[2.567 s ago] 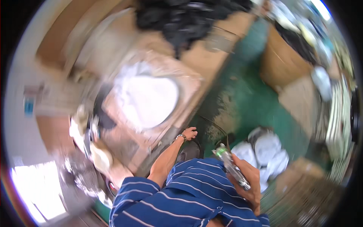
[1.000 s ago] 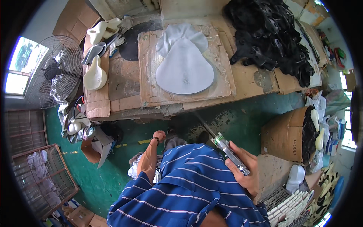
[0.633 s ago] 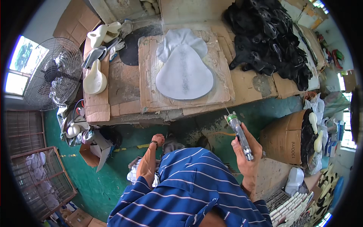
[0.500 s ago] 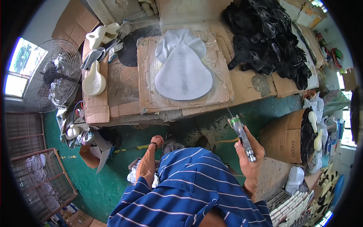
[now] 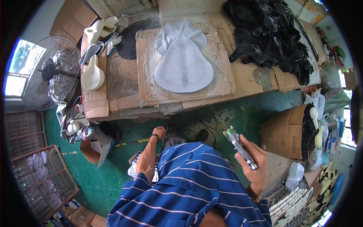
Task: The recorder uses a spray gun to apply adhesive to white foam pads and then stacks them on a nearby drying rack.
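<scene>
My right hand (image 5: pixel 255 162) grips a silver spray gun (image 5: pixel 239 146), its nozzle pointing up and left toward the workbench. My left hand (image 5: pixel 159 132) hangs down in a closed fist just under the bench's front edge, a watch on its wrist, holding nothing I can see. On the bench a white pear-shaped foam piece (image 5: pixel 183 64) lies flat on a cardboard sheet (image 5: pixel 147 83). My blue striped shirt (image 5: pixel 189 185) fills the lower middle.
A heap of black moulded parts (image 5: pixel 272 34) covers the bench's right end. White moulded shapes (image 5: pixel 92 73) lie at its left end. A standing fan (image 5: pixel 53 72) is at left, a wire cage (image 5: pixel 41 178) lower left, a cardboard box (image 5: pixel 283 132) at right on the green floor.
The view swung from blurred and tilted to steady over the bench. My right hand lifted the spray gun upright, then lowered it slightly to the right. My left hand stayed hanging by the bench edge.
</scene>
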`<state>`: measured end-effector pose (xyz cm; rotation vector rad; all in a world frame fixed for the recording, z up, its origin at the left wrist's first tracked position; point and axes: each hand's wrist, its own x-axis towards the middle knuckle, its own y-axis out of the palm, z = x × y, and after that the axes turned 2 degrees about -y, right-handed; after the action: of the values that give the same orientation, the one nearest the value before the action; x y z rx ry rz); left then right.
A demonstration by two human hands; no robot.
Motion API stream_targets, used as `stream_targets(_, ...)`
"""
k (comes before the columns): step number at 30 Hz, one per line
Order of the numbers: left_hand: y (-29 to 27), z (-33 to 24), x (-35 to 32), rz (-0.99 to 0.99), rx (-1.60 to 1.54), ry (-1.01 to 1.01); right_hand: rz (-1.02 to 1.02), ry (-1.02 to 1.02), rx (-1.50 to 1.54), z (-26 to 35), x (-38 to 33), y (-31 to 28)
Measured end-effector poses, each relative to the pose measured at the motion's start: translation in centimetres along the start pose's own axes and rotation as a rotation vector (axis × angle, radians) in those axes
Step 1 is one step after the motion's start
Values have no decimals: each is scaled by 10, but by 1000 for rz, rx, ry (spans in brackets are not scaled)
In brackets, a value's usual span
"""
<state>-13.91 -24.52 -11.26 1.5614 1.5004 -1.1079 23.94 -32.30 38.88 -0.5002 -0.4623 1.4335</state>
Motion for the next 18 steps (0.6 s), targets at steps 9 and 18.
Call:
stream_targets(9, 21, -53, -16, -337, 180, 542, 165, 68, 60, 0, -13, -3)
stream_targets(18, 54, -200, 5, -723, 54, 968, 7, 147, 93, 15, -18, 15)
